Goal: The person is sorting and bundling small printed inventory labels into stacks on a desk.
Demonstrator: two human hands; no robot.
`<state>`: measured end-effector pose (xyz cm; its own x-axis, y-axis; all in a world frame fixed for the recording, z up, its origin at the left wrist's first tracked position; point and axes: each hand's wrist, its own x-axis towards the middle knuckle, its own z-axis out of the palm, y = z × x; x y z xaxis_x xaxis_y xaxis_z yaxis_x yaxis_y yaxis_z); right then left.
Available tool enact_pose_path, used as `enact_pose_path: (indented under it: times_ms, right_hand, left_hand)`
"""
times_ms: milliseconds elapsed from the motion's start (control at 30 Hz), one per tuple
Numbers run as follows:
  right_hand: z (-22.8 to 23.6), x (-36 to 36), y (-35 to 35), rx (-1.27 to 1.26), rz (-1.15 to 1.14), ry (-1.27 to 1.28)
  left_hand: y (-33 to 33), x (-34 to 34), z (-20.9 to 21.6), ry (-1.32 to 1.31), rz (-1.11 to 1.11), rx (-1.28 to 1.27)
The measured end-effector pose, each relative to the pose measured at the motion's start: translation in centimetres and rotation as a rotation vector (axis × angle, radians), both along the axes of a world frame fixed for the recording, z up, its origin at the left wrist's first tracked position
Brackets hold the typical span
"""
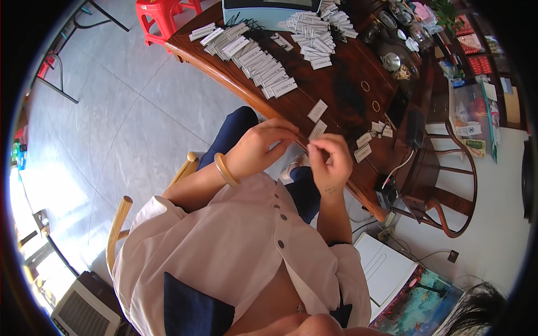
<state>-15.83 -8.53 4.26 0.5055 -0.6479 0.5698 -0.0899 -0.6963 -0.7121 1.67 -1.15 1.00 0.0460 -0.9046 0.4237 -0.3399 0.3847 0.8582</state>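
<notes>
My left hand (260, 147), with a yellowish bangle at its wrist, is raised over my lap by the table edge. Its fingers are drawn together toward the thumb, and whatever may be between the tips is too small to make out. Facing it, a small gap away, my right hand (330, 161) is curled in a pinch; anything in it is hidden. Just beyond both hands lie a white printed tag (318, 110) and another white tag (318, 130) at the table's near edge. Right of them sit a few more small tags (362, 153).
Long overlapping rows of white tags (260, 67) and another heap of tags (315, 39) cover the far part of the wooden table (342, 84). Behind stands a pale blue box (269, 21). Two rings (365, 85), a dark phone (397, 107) and a wooden chair (448, 190) are at right.
</notes>
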Motion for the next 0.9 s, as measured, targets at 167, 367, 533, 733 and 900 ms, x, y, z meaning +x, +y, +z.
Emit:
enact_pose_path:
  times_ms: [167, 367, 533, 733, 900]
  right_hand:
    - [-0.8, 0.7, 1.1, -0.333, 0.157, 0.173]
    - [-0.7, 0.3, 1.0, 0.04, 0.139, 0.082]
    - [-0.6, -0.7, -0.6, 0.277, 0.213, 0.048]
    - [0.8, -1.3, -2.6, 0.501, 0.393, 0.268]
    - [0.7, -1.0, -2.9, 0.396, 0.347, 0.343]
  left_hand:
    - [-0.3, -0.3, -1.1, 0.535, -0.046, 0.222]
    - [0.4, 0.1, 0.3, 0.773, -0.139, 0.358]
    - [0.6, 0.5, 1.1, 0.761, -0.354, 0.527]
    - [0.7, 0.3, 0.2, 0.714, -0.46, 0.663]
    - [0.8, -0.1, 0.1, 0.74, -0.384, 0.558]
